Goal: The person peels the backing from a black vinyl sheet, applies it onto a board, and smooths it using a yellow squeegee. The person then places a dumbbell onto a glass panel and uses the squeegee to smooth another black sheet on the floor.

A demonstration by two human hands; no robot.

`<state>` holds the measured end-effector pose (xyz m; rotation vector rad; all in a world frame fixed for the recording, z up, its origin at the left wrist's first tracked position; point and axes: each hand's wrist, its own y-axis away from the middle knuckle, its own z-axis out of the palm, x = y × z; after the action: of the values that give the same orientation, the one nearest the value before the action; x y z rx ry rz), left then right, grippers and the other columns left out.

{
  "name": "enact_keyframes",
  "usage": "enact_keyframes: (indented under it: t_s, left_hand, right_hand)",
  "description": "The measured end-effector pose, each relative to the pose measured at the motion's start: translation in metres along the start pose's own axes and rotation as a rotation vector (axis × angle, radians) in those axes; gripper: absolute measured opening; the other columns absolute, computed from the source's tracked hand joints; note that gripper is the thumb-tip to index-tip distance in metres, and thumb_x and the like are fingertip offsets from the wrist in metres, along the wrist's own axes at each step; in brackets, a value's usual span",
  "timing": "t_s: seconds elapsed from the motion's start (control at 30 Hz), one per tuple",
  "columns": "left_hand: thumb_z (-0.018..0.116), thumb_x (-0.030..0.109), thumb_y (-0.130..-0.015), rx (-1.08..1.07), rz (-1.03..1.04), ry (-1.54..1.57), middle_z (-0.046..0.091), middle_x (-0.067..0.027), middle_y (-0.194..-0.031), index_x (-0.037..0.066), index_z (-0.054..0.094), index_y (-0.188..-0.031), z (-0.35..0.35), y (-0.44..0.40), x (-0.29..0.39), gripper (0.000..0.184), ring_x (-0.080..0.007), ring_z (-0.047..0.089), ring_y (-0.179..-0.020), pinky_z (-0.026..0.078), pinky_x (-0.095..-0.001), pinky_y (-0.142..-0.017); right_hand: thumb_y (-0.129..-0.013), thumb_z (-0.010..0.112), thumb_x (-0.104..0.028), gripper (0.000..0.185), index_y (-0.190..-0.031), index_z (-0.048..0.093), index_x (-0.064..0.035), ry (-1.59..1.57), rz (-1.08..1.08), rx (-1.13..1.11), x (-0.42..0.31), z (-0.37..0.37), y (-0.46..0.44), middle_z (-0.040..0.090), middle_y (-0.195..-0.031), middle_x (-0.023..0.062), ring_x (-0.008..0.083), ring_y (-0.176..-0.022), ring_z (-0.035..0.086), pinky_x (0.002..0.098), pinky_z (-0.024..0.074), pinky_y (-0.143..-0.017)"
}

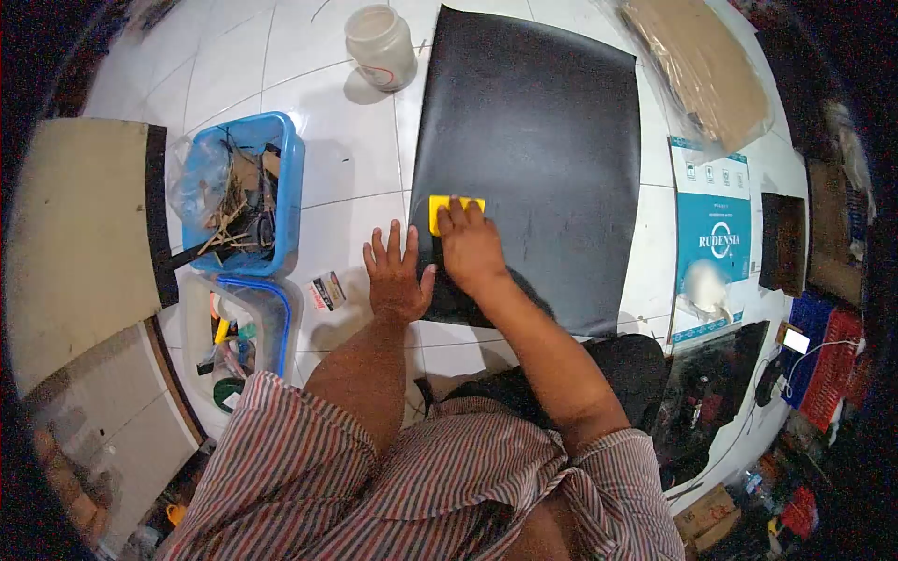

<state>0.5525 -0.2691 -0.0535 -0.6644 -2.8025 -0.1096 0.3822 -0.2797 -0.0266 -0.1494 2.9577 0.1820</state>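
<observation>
The white tiled floor (341, 187) serves as my work surface, presumably because the big black sheet (543, 140) needs room to lie flat; it stretches out in front of me, its near edge close to my lap so I can reach it leaning over. To its right lies the teal printed cardboard (706, 201), apart from the sheet. The blue bin (289, 210), full of sticks and scraps, stands on the left, and the clear box (283, 313) of small tools sits nearer me, both likely there to be in reach without crowding the sheet. The pale jar (382, 56) stands beyond my hands, just off the sheet's far left side. My left hand (397, 280) is palm down with its fingers spread apart, straddling the sheet's near left edge, thumb over the black; I take it as a prop and a steadying weight. My right arm slants in from the near right, and the fingers of my right hand (470, 248) bend close together over the yellow pad (435, 211), gripping it against the sheet's left part; my thumb is hidden. The little printed packet (327, 291) lies left of my left hand.
</observation>
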Motion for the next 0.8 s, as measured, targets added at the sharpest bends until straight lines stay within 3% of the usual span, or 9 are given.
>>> enact_keyframes:
  t_s: [0.33,0.57,0.73,0.8]
  left_hand:
    - [0.062,0.036,-0.089,-0.067,-0.024,-0.003,0.029,-0.0261,-0.16,0.005,0.037,-0.154,-0.002,0.001,0.001,0.076,-0.0523,0.024,-0.145,0.013,-0.0654,-0.118]
    - [0.06,0.033,-0.089,-0.027,0.007,0.022,0.029,-0.0256,-0.16,0.004,0.037,-0.153,-0.004,0.0,-0.002,0.074,-0.0523,0.023,-0.146,0.012,-0.0658,-0.118]
    - [0.061,0.032,-0.089,-0.017,0.0,0.022,0.029,-0.0249,-0.16,0.006,0.037,-0.154,0.002,0.001,-0.004,0.074,-0.0521,0.022,-0.146,0.012,-0.0662,-0.118]
    - [0.062,0.031,-0.089,0.002,0.005,0.043,0.029,-0.0243,-0.16,0.007,0.038,-0.154,0.003,0.002,-0.004,0.073,-0.0518,0.022,-0.146,0.013,-0.066,-0.119]
  right_hand:
    - [-0.09,0.059,-0.021,0.05,-0.137,0.057,-0.0044,-0.034,-0.035,-0.009,-0.01,0.011,0.043,0.05,-0.149,0.0162,0.0378,-0.133,0.049,0.0481,0.0492,-0.101]
    - [-0.089,0.057,-0.016,0.047,-0.135,0.058,-0.0036,-0.055,0.035,0.026,0.004,0.005,0.004,0.051,-0.147,0.0165,0.0383,-0.13,0.052,0.0487,0.0496,-0.099]
    - [-0.09,0.057,-0.017,0.049,-0.137,0.057,-0.004,-0.035,-0.078,-0.004,-0.007,0.008,0.084,0.05,-0.148,0.0175,0.0386,-0.131,0.051,0.0486,0.0492,-0.1]
    - [-0.089,0.057,-0.016,0.05,-0.138,0.057,-0.0048,-0.079,-0.132,-0.131,-0.013,0.005,0.116,0.05,-0.149,0.0178,0.039,-0.131,0.05,0.049,0.0486,-0.101]
